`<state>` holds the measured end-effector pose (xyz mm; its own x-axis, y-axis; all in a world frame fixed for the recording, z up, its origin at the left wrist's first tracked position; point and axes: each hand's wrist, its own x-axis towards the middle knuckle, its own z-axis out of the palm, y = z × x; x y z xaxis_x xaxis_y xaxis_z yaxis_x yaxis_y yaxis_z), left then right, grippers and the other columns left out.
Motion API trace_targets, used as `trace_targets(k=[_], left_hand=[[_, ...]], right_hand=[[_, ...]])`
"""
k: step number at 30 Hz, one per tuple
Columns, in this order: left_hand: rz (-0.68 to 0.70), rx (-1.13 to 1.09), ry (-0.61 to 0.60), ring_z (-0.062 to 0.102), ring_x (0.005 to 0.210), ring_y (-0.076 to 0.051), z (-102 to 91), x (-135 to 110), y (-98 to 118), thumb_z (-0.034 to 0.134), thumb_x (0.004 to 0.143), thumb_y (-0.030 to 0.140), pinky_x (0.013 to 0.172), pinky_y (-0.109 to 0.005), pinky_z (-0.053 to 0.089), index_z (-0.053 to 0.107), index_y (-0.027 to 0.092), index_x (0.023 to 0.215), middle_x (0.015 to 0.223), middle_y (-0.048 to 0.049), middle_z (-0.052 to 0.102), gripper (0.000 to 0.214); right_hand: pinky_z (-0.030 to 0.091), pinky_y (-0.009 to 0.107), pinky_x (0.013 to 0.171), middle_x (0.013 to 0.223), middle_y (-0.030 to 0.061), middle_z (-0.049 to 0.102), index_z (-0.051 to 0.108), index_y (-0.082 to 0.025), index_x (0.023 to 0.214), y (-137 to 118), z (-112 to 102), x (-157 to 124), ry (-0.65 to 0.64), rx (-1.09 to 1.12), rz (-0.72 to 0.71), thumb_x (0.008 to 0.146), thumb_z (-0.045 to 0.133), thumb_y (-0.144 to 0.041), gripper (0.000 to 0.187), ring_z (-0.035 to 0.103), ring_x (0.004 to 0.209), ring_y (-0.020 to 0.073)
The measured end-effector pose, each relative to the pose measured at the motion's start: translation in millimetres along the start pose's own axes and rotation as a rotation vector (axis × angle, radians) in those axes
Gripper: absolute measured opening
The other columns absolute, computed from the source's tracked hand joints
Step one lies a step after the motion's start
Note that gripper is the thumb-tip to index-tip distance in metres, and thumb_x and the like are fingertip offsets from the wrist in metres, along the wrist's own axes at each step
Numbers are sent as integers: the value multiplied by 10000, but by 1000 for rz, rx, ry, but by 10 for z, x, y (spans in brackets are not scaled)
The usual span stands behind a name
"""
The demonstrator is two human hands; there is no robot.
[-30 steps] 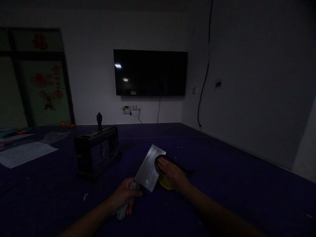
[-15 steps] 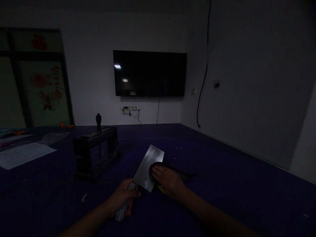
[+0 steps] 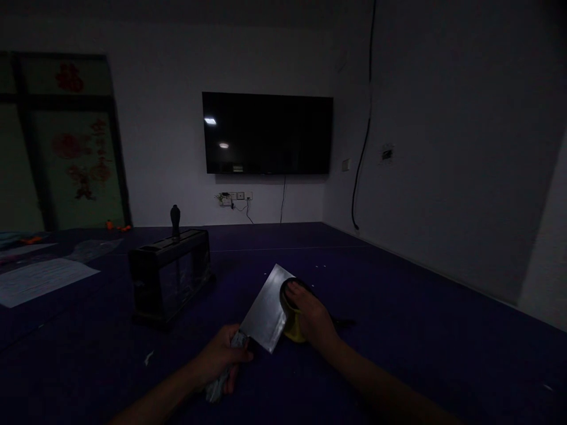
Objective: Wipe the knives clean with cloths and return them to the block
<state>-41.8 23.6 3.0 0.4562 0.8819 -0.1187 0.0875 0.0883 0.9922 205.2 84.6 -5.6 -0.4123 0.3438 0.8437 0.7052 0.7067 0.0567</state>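
My left hand [image 3: 224, 357] is closed around the pale, wrapped-looking handle [image 3: 217, 383] of a cleaver. The cleaver's broad metal blade [image 3: 266, 307] points up and away from me, tilted to the right, above the purple surface. My right hand [image 3: 312, 313] presses a black-and-yellow piece [image 3: 293, 329] against the blade's right edge, fingers laid over its rounded black rim. I cannot make out exactly what this piece is; a dark strip [image 3: 344, 323] reaches out to the right behind the hand.
A black box-shaped rack [image 3: 168, 277] with clear sides and an upright dark handle [image 3: 175, 221] stands to the left. Printed paper [image 3: 48, 280] and a clear plastic bag [image 3: 95, 249] lie farther left. White scraps dot the purple surface [image 3: 398, 354]. A television [image 3: 268, 133] hangs on the wall.
My right hand and the black-and-yellow piece have slid up along the blade's right edge, and more yellow shows now. The left hand keeps its hold on the cleaver, which has shifted slightly.
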Motion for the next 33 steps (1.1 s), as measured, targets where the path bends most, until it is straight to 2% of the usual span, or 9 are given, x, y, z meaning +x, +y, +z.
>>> trace_targets(k=[9,14,18,25,33], left_hand=[[1,11,5,402,240,-73,17,-26,46,582,641,217,291,-131,244,408,200,785,359,107,441,227],[9,11,8,415,245,-84,-5,2,12,601,618,213,284,-146,294,418,195,805,371,104,461,262],[6,22,-11,407,241,-81,-8,6,11,584,627,218,286,-136,292,410,200,802,351,101,462,248],[11,20,17,389,239,-77,15,3,17,591,610,232,282,-138,291,415,200,822,350,107,454,277],[33,-28,4,406,238,-93,8,13,-20,612,602,261,280,-144,291,407,201,789,334,88,464,284]], right_hand=[[369,426,1022,1313,104,475,405,-124,1312,28,90,-2,-13,-84,122,570,326,75,772,347,1270,198],[363,435,1025,1310,125,475,477,-80,1251,17,70,14,-94,-144,130,578,336,66,704,361,1261,223],[381,436,1011,1295,143,486,511,-53,1212,12,29,18,-98,-131,99,588,329,45,657,381,1248,230],[406,442,985,1260,130,523,533,-82,1196,-10,26,-3,-20,-85,4,609,327,25,631,403,1234,223],[427,416,960,1246,141,536,552,-83,1158,-107,-20,2,-29,-55,-98,659,346,-2,546,450,1198,213]])
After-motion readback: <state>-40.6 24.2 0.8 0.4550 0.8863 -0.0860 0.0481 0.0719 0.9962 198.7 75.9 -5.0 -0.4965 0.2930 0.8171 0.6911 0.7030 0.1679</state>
